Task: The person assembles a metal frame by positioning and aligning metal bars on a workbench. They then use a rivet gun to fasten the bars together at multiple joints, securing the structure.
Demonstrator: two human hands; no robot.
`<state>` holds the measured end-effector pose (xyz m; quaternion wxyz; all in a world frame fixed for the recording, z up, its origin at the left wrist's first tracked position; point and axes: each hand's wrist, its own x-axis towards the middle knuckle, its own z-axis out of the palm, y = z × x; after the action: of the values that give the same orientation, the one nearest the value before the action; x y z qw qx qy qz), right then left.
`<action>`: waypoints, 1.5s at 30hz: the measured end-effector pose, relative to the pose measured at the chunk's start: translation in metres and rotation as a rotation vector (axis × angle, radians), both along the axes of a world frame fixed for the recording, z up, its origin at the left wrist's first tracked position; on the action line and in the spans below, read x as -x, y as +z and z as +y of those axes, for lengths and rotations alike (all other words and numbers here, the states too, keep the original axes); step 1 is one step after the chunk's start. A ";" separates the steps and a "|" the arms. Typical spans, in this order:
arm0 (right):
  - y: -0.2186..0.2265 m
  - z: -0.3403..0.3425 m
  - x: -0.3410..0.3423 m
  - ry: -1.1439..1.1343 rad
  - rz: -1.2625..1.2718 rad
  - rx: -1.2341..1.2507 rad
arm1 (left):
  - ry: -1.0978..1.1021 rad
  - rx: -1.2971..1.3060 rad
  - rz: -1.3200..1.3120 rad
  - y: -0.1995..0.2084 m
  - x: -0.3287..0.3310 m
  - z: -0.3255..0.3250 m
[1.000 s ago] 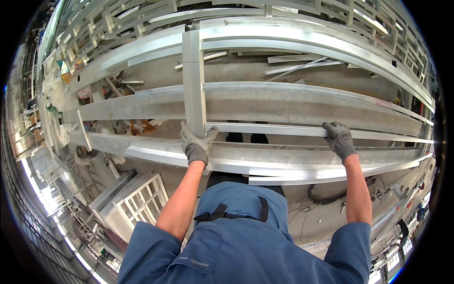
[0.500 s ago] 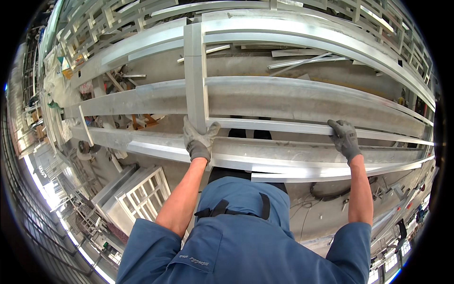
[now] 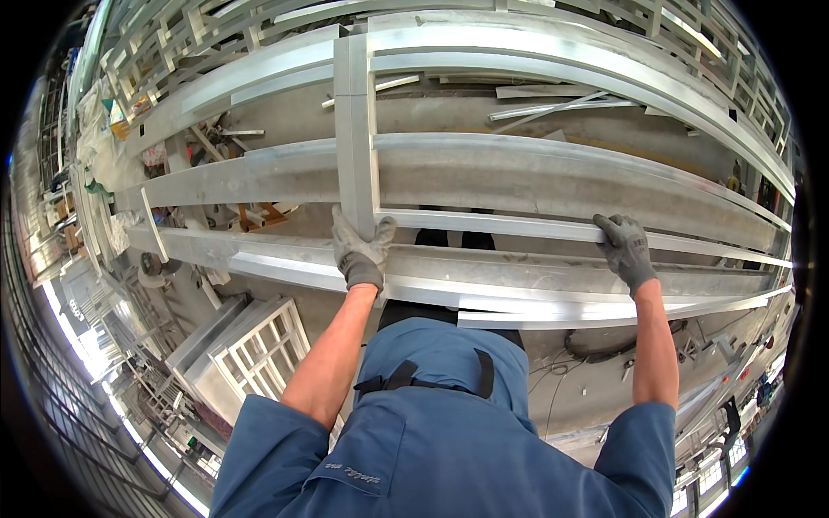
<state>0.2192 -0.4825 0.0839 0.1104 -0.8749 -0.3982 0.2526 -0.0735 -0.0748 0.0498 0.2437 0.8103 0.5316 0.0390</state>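
Observation:
Grey work gloves cover both my hands. My left hand [image 3: 360,252] grips the near end of a wide grey metal crosspiece [image 3: 352,129], its thumb spread to the right side. A slim silver rail [image 3: 492,225] runs from that crosspiece toward the far right. Over the rail's right part, my right hand [image 3: 627,250] is closed with curled fingers. The crosspiece's far end meets a long silver rail [image 3: 535,41] at the back. These pieces lie across long grey metal beams [image 3: 553,175]. The undersides of both grips are hidden.
Close to my waist lies another long bright bar [image 3: 561,320] along the near beam [image 3: 518,274]. White lattice frames [image 3: 263,350] stand at the lower left. Loose metal strips [image 3: 561,110] are on the floor beyond the beams. A dark hose [image 3: 596,350] coils at the right.
The crosspiece, rails and both hands appear very slightly higher in the picture, along with the surroundings. Both grips stay as they were.

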 end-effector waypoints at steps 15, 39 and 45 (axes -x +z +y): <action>0.023 0.022 0.005 0.018 -0.021 0.020 | -0.046 -0.045 0.103 0.022 -0.011 -0.011; -0.006 0.053 0.024 0.169 -0.033 0.132 | -0.028 -0.013 0.076 0.019 -0.006 -0.004; -0.005 0.059 0.025 0.189 -0.013 0.181 | -0.034 -0.064 0.081 0.022 -0.006 -0.004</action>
<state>0.1941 -0.4235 0.0787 0.0041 -0.8414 -0.4551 0.2913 -0.0671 -0.0785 0.0723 0.1968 0.8275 0.5256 0.0191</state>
